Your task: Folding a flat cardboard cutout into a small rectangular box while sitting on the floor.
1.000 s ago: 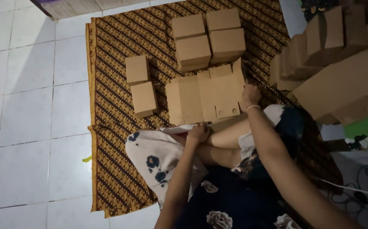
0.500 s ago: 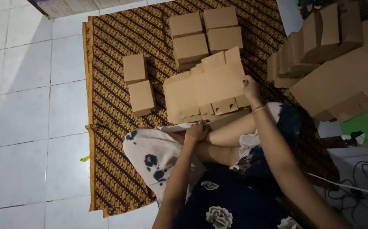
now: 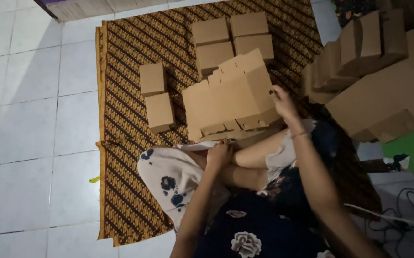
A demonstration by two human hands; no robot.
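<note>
1. Right hand [image 3: 282, 101] grips the right edge of an unfolded cardboard box blank [image 3: 228, 98], fingers curled onto it.
2. Left hand [image 3: 219, 154] sits at the blank's lower edge over the lap; can't tell how far it's closed or whether it holds the blank.
3. Blank lies tilted over the patterned mat [image 3: 125, 143], flaps toward the person.
4. 2 folded boxes [image 3: 155, 98] just left of it, 4 more [image 3: 230, 38] behind.
5. Box stack [image 3: 378, 71] at right.
</note>
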